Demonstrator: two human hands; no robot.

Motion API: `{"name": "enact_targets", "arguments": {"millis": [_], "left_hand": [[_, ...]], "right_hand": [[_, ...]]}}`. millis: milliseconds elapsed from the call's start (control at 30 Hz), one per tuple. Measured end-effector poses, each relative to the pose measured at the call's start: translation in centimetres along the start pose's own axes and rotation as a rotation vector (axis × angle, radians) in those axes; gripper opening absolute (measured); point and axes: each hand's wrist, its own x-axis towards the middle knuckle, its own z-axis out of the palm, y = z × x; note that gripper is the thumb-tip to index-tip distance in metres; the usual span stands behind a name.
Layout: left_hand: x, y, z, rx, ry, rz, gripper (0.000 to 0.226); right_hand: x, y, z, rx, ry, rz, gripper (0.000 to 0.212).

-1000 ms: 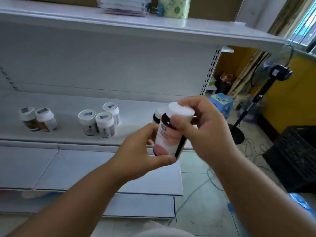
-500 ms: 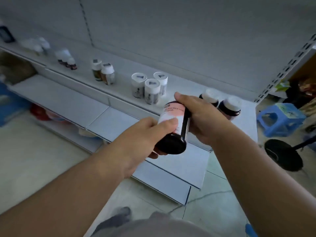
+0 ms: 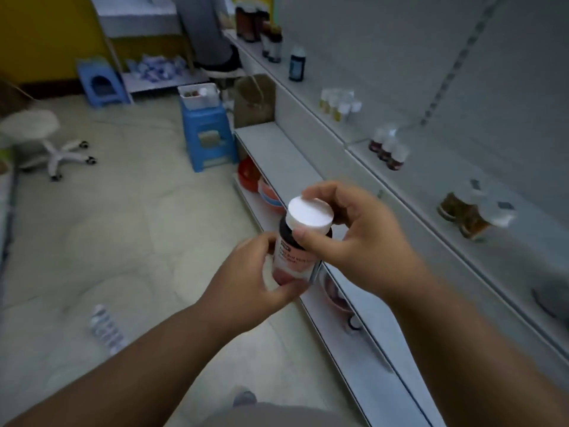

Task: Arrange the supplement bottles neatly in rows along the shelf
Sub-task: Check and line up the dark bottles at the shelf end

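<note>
Half a second before, we had the bottle (image 3: 297, 254) tipped cap-away with its dark base toward us; now it stood nearly upright in front of us, off the shelf (image 3: 437, 192), white cap up, leaning slightly right. Our left hand (image 3: 246, 285) curled around its labelled body, and our right hand (image 3: 354, 238) pinched the cap between thumb and fingers.

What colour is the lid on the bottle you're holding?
White. The cap on the bottle shows clearly in the head view.
</note>
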Motion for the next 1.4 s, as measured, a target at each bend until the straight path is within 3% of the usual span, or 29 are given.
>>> {"name": "enact_targets", "arguments": {"millis": [200, 400, 700, 833, 1000, 1133, 1400], "left_hand": [[7.9, -7.0, -9.7, 0.164, 0.149, -0.031, 0.057], [19.6, -15.0, -16.4, 0.210, 0.273, -0.044, 0.060], [37.3, -24.4, -32.9, 0.268, 0.427, -0.214, 0.056], [44.9, -32.1, -39.2, 0.223, 0.477, -0.255, 0.057], [57.4, -42.7, -48.4, 0.212, 0.399, -0.197, 0.057], [68.8, -46.4, -56.1, 0.254, 0.249, -0.110, 0.059], [91.7, -54.4, -60.8, 0.301, 0.038, -0.058, 0.059]], "right_hand": [[13.9, -1.2, 6.8, -0.044, -0.081, -0.108, 0.042], [29.0, 1.6, 12.6, -0.043, -0.167, -0.213, 0.049], [57.9, 0.7, 23.1, 0.070, -0.336, -0.267, 0.038], [69.4, 1.2, 30.4, 0.052, -0.393, -0.292, 0.038], [83.8, 3.0, 38.6, -0.030, -0.343, -0.252, 0.040], [94.8, 3.0, 40.1, -0.096, -0.240, -0.132, 0.043], [113.8, 10.1, 43.1, -0.132, -0.026, 0.043, 0.040]]}}
